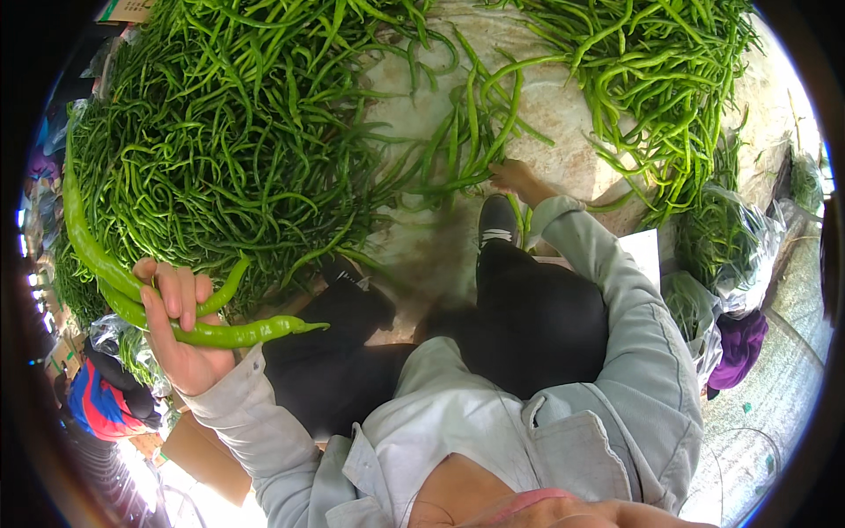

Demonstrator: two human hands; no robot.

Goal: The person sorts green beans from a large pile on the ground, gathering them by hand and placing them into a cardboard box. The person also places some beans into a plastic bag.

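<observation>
Several long green chili peppers (231, 334) lie across my raised left hand (187, 323), which is shut on them. One long pepper curves far up past my fingers. Over the sheet in front of my shoe, my right hand (517, 178) pinches the end of a green chili pepper (462, 181) in a small loose group. A large heap of green chili peppers (231, 145) spreads at the left, ahead of my left hand. Another pile of peppers (653, 86) lies at the upper right.
A pale, stained sheet (554, 105) shows between the piles. Plastic bags of peppers (726, 244) stand at the right, beside a purple cloth item (738, 350). Near my left elbow are a cardboard box (204, 455) and a red and blue item (99, 402). My shoe (498, 221) rests near the sheet.
</observation>
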